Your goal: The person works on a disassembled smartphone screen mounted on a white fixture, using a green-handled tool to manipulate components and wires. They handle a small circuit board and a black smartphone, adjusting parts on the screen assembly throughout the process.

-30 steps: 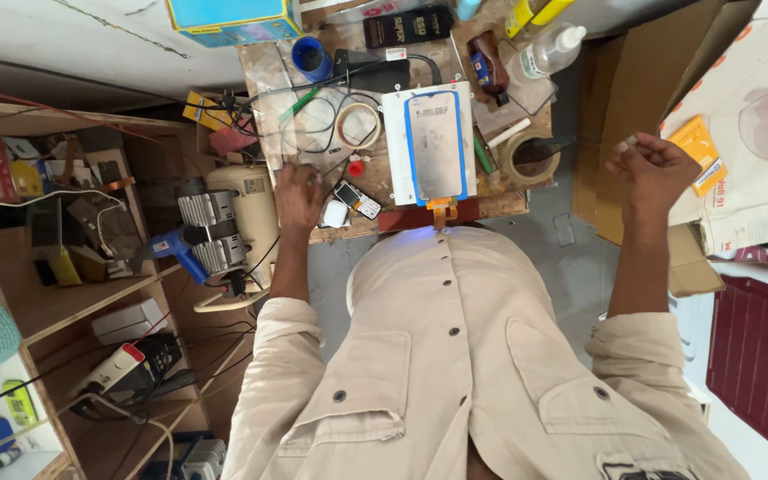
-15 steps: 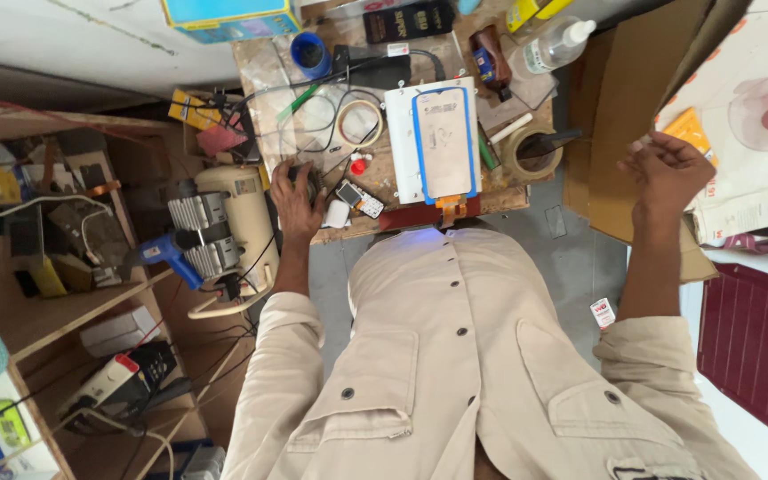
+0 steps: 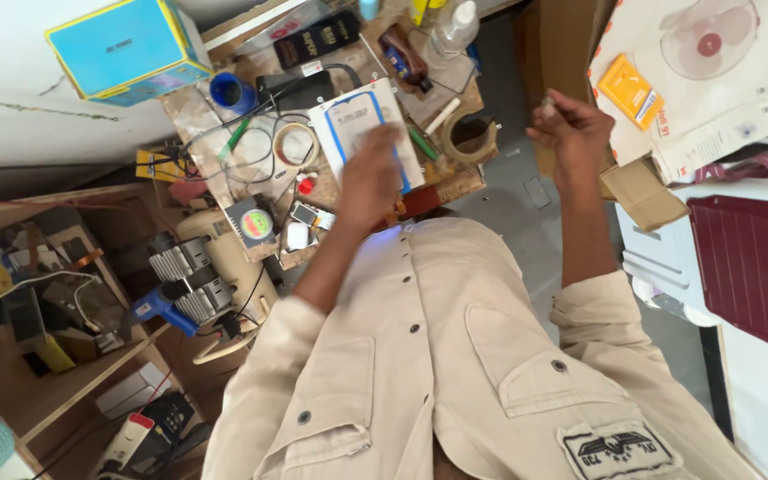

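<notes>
Left hand (image 3: 371, 173) lies flat, fingers together, on the blue-bordered white phone screen panel (image 3: 357, 124) at the near edge of the workbench (image 3: 197, 116). Right hand (image 3: 571, 133) is raised off the right edge, pinching a small pale item. Judged step: steadying the panel; next calls for precise alignment

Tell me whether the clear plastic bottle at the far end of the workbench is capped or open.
Capped. The clear plastic bottle shows a white cap on its neck, and it stands beside a brown bottle on the workbench.

Head camera, steeply down over workbench (image 3: 455, 187)
</notes>
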